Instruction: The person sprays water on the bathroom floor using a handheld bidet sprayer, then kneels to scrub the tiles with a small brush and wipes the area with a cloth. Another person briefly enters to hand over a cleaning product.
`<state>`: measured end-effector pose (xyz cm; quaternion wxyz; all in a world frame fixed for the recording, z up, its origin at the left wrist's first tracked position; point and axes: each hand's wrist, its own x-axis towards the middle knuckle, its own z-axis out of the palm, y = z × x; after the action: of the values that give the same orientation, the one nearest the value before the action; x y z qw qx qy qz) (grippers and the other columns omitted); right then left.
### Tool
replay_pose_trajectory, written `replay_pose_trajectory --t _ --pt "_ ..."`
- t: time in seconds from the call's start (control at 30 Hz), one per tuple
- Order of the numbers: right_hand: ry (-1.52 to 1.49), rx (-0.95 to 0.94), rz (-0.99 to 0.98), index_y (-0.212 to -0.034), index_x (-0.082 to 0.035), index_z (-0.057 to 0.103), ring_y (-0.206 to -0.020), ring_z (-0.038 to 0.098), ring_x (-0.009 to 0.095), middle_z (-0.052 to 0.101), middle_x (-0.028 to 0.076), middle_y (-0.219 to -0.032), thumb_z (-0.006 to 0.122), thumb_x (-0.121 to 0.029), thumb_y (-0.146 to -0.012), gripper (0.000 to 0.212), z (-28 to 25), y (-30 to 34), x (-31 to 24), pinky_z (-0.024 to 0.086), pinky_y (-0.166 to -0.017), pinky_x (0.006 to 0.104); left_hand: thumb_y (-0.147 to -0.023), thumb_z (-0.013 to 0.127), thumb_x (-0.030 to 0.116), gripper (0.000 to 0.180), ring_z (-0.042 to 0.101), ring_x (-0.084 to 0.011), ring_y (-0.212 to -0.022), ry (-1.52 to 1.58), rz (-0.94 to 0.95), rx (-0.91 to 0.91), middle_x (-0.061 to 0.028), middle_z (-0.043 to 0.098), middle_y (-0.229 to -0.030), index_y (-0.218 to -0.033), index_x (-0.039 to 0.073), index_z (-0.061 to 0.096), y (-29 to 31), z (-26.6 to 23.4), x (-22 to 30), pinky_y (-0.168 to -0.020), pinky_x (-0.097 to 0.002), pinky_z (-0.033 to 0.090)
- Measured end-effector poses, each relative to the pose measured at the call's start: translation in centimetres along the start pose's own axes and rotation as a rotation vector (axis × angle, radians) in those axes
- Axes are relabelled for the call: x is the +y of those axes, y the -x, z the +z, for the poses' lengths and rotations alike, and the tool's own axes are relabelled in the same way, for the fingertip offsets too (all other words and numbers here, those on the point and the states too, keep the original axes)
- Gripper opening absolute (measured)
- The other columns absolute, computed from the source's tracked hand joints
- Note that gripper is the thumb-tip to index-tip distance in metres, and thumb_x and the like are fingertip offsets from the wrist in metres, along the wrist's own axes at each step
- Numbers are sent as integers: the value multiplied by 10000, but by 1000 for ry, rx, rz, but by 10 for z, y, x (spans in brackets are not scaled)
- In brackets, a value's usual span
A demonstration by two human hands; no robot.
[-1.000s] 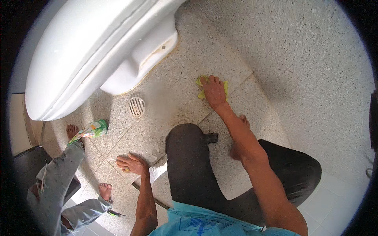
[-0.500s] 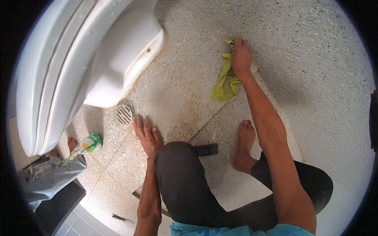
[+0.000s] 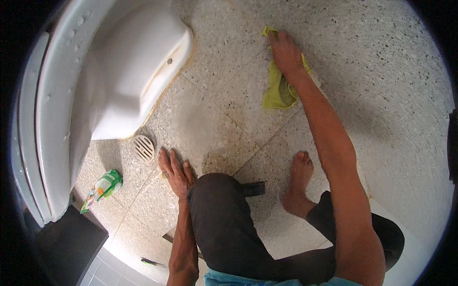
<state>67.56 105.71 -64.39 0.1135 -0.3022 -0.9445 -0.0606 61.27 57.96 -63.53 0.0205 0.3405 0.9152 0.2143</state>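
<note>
My right hand [image 3: 286, 53] presses a yellow-green cloth [image 3: 279, 90] to the speckled floor, close to where it meets the wall on the right. Its fingers are curled over the cloth, one end of which sticks out past the fingertips while the rest trails back under the wrist. My left hand [image 3: 174, 173] lies flat on the tiles with fingers stretched out and a ring on one of them. It holds nothing and rests beside my bent knee, just right of a round slotted drain cover [image 3: 143, 148].
A white toilet [image 3: 164, 78] fills the upper left, stained along its base. Left of the drain lies a green and white packet [image 3: 102, 189]. A dark object [image 3: 71, 245] stands at lower left, and a small green and black tool [image 3: 149, 261] lies near the floor's edge. Brownish stains mark the middle tiles.
My right hand has slid farther away along the wall with the cloth. My left hand stays planted. The view has shifted, and the other person's leg and foot at the left no longer show.
</note>
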Motion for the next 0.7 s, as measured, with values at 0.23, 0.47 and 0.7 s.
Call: replay_pose_trajectory --t 0.23,0.47,0.7 --pt "-1 -300 200 -1399 -53 489 -792 700 416 675 229 -1031 578 -67 -885 522 -23 43 18 570 -724 521 -1066 395 376 522 252 -446 -1465 -11 -14 -18 -217 284 -1593 -1476 55 425 -2 -4 0 -1182 -573 231" --pt "-164 -180 140 -1403 -20 477 -902 681 428 680 250 -1033 577 -25 -866 547 -11 11 10 546 -780 521 -1049 454 320 508 247 -465 -1462 -20 19 -6 -227 293 -1588 -1471 40 421 -2 -3 -1 -1179 -573 236" --pt "59 -467 315 -1444 -119 460 -949 676 433 686 244 -1061 519 -66 -924 526 -42 84 33 545 -792 512 -1033 481 277 501 256 -475 -1454 10 35 -12 -243 307 -1576 -1465 29 423 -3 -8 -1 -1179 -574 232"
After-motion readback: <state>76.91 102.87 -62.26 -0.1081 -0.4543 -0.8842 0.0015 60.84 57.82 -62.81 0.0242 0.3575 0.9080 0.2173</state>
